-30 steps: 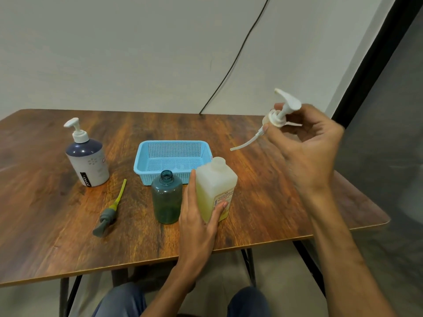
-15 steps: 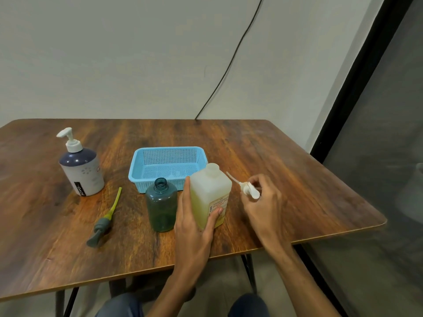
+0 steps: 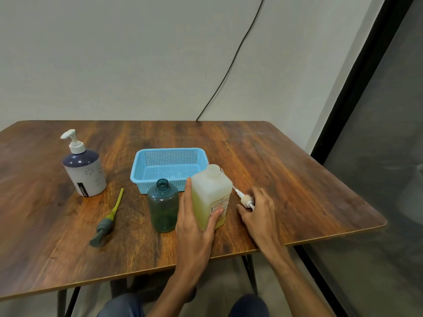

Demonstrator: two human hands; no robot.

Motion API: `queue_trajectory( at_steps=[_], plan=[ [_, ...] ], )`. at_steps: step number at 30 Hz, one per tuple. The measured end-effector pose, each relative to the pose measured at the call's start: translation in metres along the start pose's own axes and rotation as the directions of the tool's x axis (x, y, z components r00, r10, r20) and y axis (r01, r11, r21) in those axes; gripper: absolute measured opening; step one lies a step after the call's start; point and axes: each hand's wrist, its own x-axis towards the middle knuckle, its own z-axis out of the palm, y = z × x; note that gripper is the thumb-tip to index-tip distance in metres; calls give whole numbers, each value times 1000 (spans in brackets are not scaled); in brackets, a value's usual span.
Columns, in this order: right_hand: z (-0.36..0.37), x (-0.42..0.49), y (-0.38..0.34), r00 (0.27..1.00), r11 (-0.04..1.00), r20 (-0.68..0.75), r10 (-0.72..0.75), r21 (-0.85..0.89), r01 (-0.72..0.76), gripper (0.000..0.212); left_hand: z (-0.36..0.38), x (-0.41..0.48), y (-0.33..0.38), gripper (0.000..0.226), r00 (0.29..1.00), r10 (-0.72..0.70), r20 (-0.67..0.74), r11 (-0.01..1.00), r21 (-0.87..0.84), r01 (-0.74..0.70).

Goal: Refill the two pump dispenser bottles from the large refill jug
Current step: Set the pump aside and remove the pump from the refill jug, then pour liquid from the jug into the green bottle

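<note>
Lowered now, the white plastic pump (image 3: 245, 199) lies by the right hand (image 3: 261, 210), grip hard to tell, while the left hand (image 3: 197, 221) holds the open square plastic jug (image 3: 211, 191) of yellow liquid.

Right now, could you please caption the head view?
Left hand grips the refill jug; right hand holds a white pump on the table.

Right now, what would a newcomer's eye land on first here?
The yellowish jug at the front middle of the table, gripped by the left hand. Right of it, the right hand holds a white pump lying on the tabletop. Left of the jug stands an open teal bottle, with a blue basket behind.
</note>
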Motion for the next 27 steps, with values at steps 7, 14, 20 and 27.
queue_trajectory(
  at_steps=[7,14,20,27],
  plan=[
    [-18,-9,-9,992,983,-82,-98,146,109,44,-2,-1,7,94,1000,-4,-17,1000,-23,4],
    [-30,-23,-42,991,873,-55,-124,470,135,58,-14,-19,22,88,997,69,-38,998,18,-68],
    [-7,-35,-60,979,754,153,-136,657,2,94,-54,-30,26,44,962,161,-222,987,9,-163],
    [17,-38,-74,990,736,127,-54,676,-46,93,-89,-1,2,59,962,-21,-272,999,25,29]
  ],
)
